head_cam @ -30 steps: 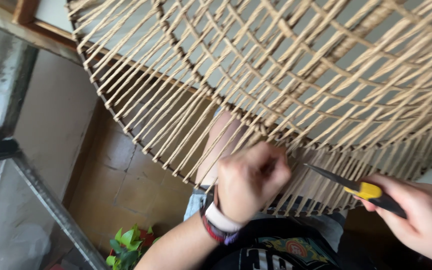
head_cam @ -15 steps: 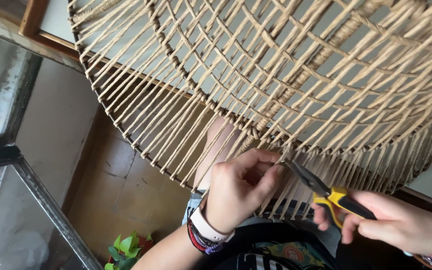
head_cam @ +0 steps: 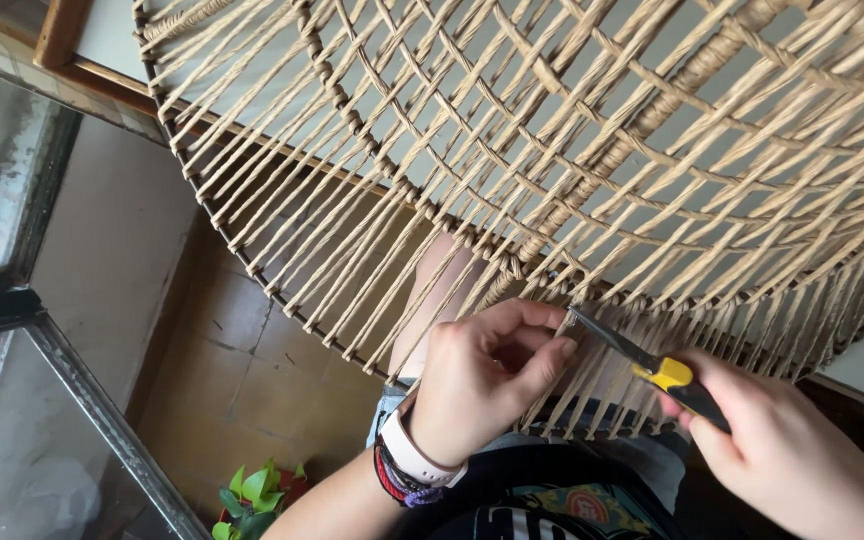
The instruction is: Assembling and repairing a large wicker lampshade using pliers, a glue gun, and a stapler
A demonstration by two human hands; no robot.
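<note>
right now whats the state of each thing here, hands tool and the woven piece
left hand: fingers curled, pinching strands at the woven frame's rim
right hand: closed around the pliers' handle
pliers: held, tip at the rim beside the left fingertips; cannot tell if the jaws are open
woven frame: tilted overhead, open weave, loose strand ends hanging from its edge
potted plant: upright on the floor

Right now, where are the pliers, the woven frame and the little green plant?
pliers (head_cam: pixel 664 373), head view, on the yellow handle collar.
woven frame (head_cam: pixel 592 150), head view, on the tan woven strands.
green plant (head_cam: pixel 252 492), head view, on its leaves.
</note>
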